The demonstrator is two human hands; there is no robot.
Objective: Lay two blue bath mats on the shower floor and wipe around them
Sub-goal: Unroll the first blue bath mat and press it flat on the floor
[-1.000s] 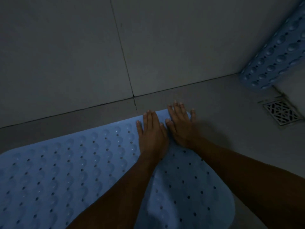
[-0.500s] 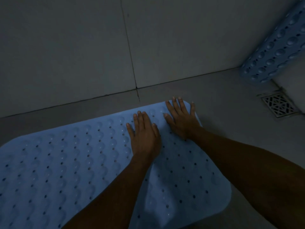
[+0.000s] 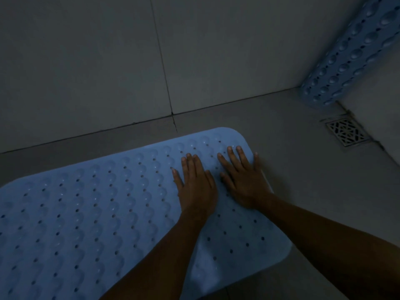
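We see the wall (image 3: 86,61) behind the floor (image 3: 292,148). The mat (image 3: 86,213) lies flat on the floor, just short of the wall. A second mat (image 3: 355,50), rolled, stands right of it, drain (image 3: 346,132) between them. Left hand (image 3: 198,187) and right hand (image 3: 245,180) press the mat's right end, fingers straight, holding nothing.

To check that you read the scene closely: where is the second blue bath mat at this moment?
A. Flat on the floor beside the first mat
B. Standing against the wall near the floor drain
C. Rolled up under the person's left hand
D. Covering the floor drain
B: the second blue mat leans up against the wall at upper right, just above the uncovered floor drain.
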